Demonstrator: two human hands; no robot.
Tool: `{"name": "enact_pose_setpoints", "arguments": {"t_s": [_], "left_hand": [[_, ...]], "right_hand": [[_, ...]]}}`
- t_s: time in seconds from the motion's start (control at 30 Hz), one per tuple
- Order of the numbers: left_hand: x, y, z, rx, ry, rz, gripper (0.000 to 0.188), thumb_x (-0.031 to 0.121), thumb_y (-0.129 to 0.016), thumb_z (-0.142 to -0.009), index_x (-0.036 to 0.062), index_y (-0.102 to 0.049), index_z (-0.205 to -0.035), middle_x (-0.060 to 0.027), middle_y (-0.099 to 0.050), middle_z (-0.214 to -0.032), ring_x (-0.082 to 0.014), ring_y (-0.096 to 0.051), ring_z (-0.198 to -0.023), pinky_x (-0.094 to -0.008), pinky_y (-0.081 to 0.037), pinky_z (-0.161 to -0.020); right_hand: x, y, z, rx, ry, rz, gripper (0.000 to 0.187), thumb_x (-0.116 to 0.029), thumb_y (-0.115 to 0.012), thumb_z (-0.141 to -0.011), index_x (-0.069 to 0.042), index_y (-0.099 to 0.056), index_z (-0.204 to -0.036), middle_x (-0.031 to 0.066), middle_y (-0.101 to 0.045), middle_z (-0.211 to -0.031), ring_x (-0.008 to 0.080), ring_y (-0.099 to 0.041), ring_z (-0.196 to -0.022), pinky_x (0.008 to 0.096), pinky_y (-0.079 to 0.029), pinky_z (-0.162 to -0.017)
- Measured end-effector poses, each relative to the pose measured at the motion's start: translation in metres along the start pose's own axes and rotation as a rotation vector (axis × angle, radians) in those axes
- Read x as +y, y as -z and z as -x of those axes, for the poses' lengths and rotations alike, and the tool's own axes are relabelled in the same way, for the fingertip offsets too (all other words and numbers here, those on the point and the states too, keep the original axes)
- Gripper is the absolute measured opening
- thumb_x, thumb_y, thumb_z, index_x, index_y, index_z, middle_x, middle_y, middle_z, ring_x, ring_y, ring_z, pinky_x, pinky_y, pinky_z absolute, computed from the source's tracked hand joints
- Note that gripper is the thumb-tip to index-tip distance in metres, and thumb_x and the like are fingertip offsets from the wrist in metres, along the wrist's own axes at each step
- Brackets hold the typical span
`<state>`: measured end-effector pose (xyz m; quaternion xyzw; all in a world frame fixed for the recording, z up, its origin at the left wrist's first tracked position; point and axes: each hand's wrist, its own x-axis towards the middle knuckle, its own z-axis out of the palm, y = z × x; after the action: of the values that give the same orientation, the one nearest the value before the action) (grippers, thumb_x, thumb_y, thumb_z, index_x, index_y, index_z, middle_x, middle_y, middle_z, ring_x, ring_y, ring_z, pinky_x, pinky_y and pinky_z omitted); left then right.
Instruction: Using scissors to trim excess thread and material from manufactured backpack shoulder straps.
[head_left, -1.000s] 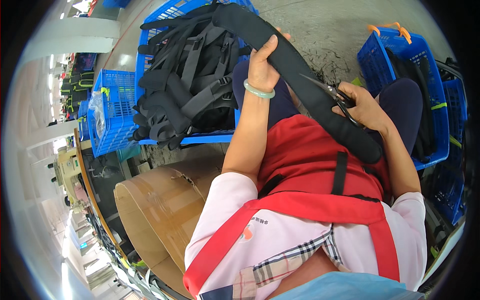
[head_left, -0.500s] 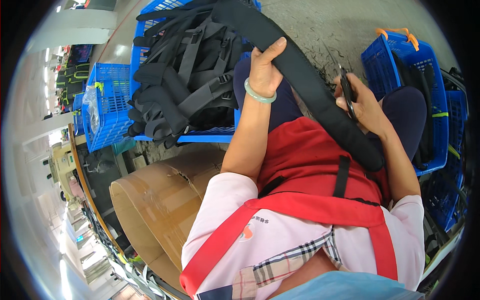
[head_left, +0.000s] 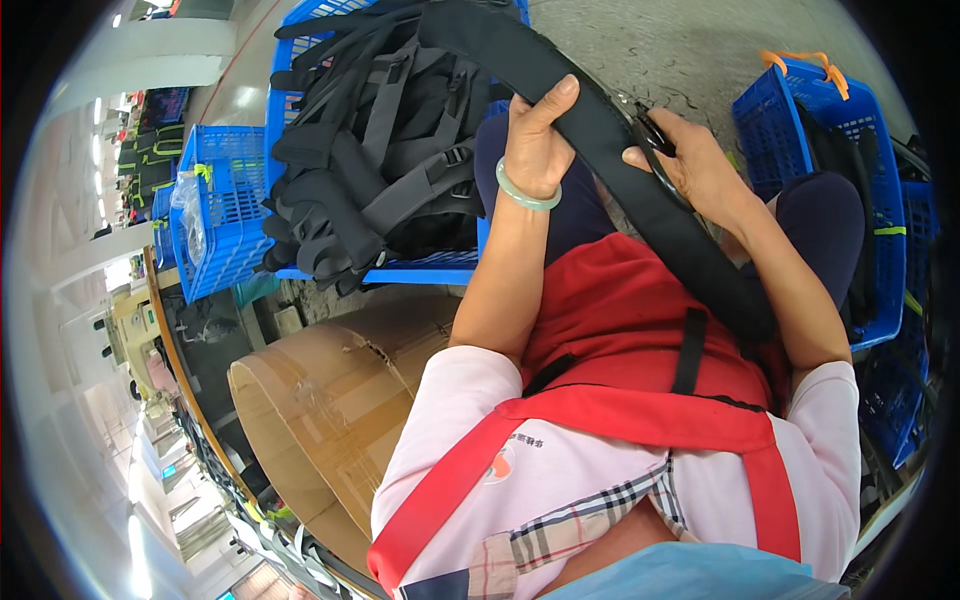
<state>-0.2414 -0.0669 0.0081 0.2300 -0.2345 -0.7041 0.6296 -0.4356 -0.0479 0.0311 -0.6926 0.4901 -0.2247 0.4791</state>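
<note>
A long black padded strap [head_left: 640, 190] runs diagonally across my lap, from the crate at the top down to my right thigh. My left hand [head_left: 535, 140], with a pale green bangle at the wrist, grips the strap from its left edge. My right hand [head_left: 690, 160] holds black-handled scissors [head_left: 650, 135] against the strap's right edge, close to my left hand. I wear a red apron [head_left: 640, 330] over a pink top.
A blue crate [head_left: 330, 120] piled with black straps and buckles stands ahead on my left. Another blue crate [head_left: 215, 205] lies further left. To my right stands a blue basket [head_left: 790, 120] with orange handles. A brown cardboard box [head_left: 320, 410] sits at my left side.
My right hand with the scissors has moved up along the strap toward my left hand. The left hand keeps its grip and has shifted slightly.
</note>
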Motion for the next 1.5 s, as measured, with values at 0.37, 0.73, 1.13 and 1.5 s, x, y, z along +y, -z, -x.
{"name": "enact_pose_setpoints", "arguments": {"t_s": [0.37, 0.73, 1.13, 1.5], "left_hand": [[0.009, 0.009, -0.008, -0.007, -0.098, -0.005, 0.01, 0.006, -0.063, -0.089, 0.0088, -0.063, -0.099, -0.0016, -0.066, -0.092, -0.0153, -0.064, -0.086, -0.0324, -0.054, -0.083], [0.007, 0.005, -0.004, 0.012, -0.091, -0.006, 0.011, 0.003, -0.066, -0.086, 0.0072, -0.064, -0.096, -0.0009, -0.065, -0.09, -0.0139, -0.064, -0.083, -0.0287, -0.052, -0.078], [0.006, 0.009, 0.001, 0.04, -0.084, 0.004, 0.01, 0.002, -0.065, -0.086, 0.0074, -0.063, -0.094, -0.001, -0.065, -0.09, -0.0145, -0.064, -0.082, -0.0296, -0.053, -0.077], [-0.005, 0.004, -0.005, 0.026, 0.032, 0.055, 0.011, 0.004, -0.063, -0.089, 0.0078, -0.063, -0.099, -0.0019, -0.065, -0.096, -0.0158, -0.064, -0.088, -0.0333, -0.053, -0.08]], "right_hand": [[-0.003, -0.009, -0.005, 0.083, 0.094, 0.081, 0.05, -0.044, -0.067, -0.085, 0.002, -0.052, -0.098, 0.0164, -0.051, -0.069, 0.0213, -0.046, -0.064, 0.0363, -0.041, -0.062], [-0.007, -0.006, -0.011, 0.101, 0.103, 0.185, 0.063, -0.055, -0.066, -0.081, 0.005, -0.057, -0.098, 0.0225, -0.061, -0.077, 0.037, -0.06, -0.073, 0.0423, -0.046, -0.068], [-0.014, -0.003, -0.019, 0.015, 0.058, 0.204, 0.057, -0.052, -0.067, -0.082, 0.004, -0.059, -0.092, 0.0171, -0.06, -0.071, 0.0298, -0.058, -0.065, 0.0384, -0.045, -0.062], [0.021, -0.004, -0.01, -0.054, -0.029, -0.248, 0.042, -0.038, -0.073, -0.081, 0.0, -0.06, -0.091, 0.0004, -0.054, -0.072, 0.0087, -0.049, -0.068, 0.0254, -0.04, -0.061]]}}
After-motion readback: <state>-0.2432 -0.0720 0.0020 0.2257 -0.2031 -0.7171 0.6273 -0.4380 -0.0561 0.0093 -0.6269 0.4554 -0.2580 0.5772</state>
